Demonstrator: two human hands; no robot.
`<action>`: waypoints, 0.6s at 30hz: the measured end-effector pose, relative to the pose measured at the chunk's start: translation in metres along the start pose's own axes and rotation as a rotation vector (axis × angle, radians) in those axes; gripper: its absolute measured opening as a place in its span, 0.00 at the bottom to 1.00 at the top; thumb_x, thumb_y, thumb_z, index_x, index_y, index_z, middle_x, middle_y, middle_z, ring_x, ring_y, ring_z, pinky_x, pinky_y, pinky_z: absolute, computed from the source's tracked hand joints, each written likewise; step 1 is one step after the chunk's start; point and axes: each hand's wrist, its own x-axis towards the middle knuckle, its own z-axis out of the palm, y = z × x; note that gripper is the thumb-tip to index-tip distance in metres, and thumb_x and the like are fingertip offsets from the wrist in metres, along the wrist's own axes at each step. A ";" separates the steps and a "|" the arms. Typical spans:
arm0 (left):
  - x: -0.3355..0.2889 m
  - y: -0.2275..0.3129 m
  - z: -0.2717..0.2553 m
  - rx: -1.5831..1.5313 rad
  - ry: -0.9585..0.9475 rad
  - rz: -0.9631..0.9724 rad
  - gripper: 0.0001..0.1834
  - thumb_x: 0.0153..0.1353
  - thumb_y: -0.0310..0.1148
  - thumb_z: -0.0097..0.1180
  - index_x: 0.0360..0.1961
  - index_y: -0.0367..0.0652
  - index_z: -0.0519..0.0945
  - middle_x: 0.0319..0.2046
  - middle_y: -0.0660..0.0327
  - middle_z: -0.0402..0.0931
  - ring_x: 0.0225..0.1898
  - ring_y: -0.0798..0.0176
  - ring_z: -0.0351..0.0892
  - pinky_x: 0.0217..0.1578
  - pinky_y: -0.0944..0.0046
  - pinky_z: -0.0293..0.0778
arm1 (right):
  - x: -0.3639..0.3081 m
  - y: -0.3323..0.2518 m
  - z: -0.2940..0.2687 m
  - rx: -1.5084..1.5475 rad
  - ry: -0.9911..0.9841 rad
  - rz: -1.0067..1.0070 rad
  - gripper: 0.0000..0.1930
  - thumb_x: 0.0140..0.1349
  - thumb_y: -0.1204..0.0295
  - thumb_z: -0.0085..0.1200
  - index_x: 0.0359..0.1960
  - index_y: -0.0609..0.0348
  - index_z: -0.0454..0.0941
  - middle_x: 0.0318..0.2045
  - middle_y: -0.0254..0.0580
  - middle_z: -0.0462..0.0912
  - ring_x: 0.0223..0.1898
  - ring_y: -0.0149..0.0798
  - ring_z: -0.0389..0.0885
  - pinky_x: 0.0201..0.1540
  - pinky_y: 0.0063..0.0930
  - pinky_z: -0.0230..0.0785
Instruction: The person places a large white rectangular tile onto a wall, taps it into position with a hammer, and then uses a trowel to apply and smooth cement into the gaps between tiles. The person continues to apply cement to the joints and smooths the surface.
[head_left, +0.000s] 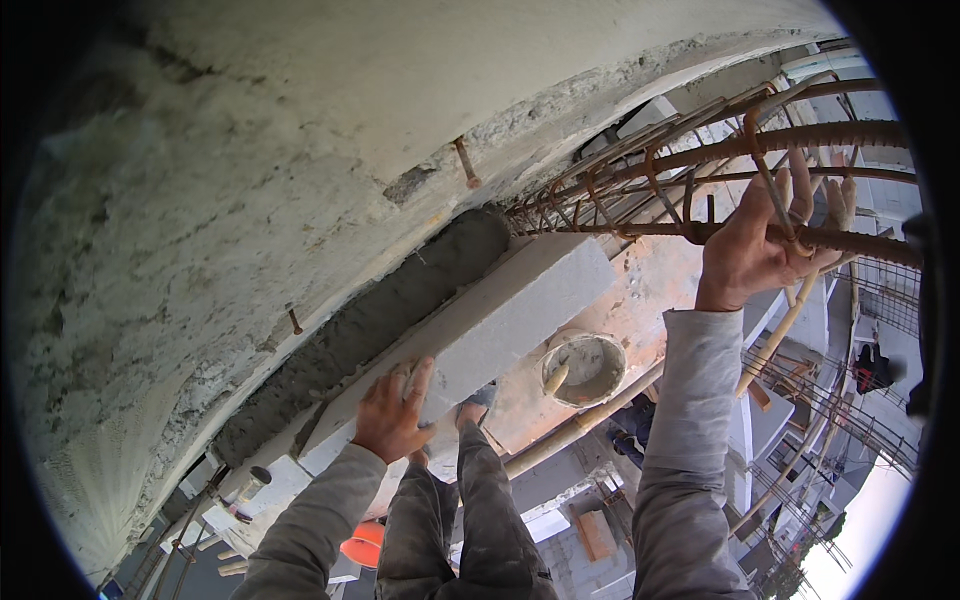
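A long pale block (480,330) lies along the wall beside a strip of wet grey mortar (380,310). My left hand (393,412) rests on the near part of this block, fingers spread over its upper edge. At the right, my right hand (765,235) is raised among the bars of a rusty rebar cage (690,160). Its fingers stretch upward, apart, against the bars; a stirrup crosses in front of them and partly hides them. Neither hand is wrapped round anything that I can make out.
A mortar bucket (590,385) with a light handle sticking out stands right of the block. Rusty nails (466,163) jut from the rough concrete wall (250,150). Bamboo poles (580,425) border the ledge, with a lower level beyond. An orange-red helmet-like object (364,545) shows beside my legs.
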 end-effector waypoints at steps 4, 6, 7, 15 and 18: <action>0.002 -0.003 0.001 0.016 0.025 0.024 0.58 0.36 0.40 0.72 0.71 0.47 0.56 0.55 0.47 0.67 0.49 0.43 0.74 0.48 0.49 0.75 | 0.007 0.002 0.003 0.261 0.045 0.143 0.35 0.56 0.83 0.58 0.64 0.50 0.56 0.56 0.43 0.68 0.55 0.45 0.78 0.57 0.35 0.77; 0.004 -0.004 0.001 0.021 0.010 0.014 0.58 0.36 0.40 0.72 0.71 0.47 0.55 0.55 0.46 0.67 0.51 0.43 0.73 0.48 0.49 0.75 | 0.010 0.001 0.011 0.120 -0.016 -0.016 0.36 0.56 0.86 0.56 0.64 0.51 0.54 0.59 0.46 0.65 0.54 0.47 0.79 0.51 0.29 0.83; 0.004 -0.004 0.000 0.032 0.000 0.010 0.58 0.36 0.40 0.72 0.71 0.47 0.55 0.55 0.46 0.67 0.52 0.43 0.73 0.48 0.49 0.75 | 0.011 0.003 0.016 0.173 0.005 -0.063 0.35 0.58 0.83 0.57 0.64 0.51 0.53 0.59 0.47 0.66 0.54 0.46 0.79 0.51 0.30 0.81; 0.040 0.011 -0.015 0.025 -0.059 -0.129 0.57 0.37 0.32 0.70 0.70 0.42 0.53 0.56 0.43 0.67 0.56 0.38 0.70 0.55 0.47 0.71 | -0.044 0.023 -0.061 -0.273 -0.172 -0.077 0.33 0.69 0.59 0.53 0.68 0.61 0.52 0.63 0.55 0.66 0.63 0.44 0.67 0.65 0.39 0.60; 0.048 0.020 -0.018 0.054 -0.053 -0.164 0.57 0.37 0.31 0.68 0.70 0.41 0.52 0.58 0.42 0.65 0.56 0.37 0.70 0.54 0.44 0.71 | -0.136 0.001 -0.096 -0.042 -0.002 0.596 0.31 0.72 0.57 0.43 0.66 0.72 0.57 0.60 0.57 0.69 0.62 0.46 0.67 0.64 0.33 0.57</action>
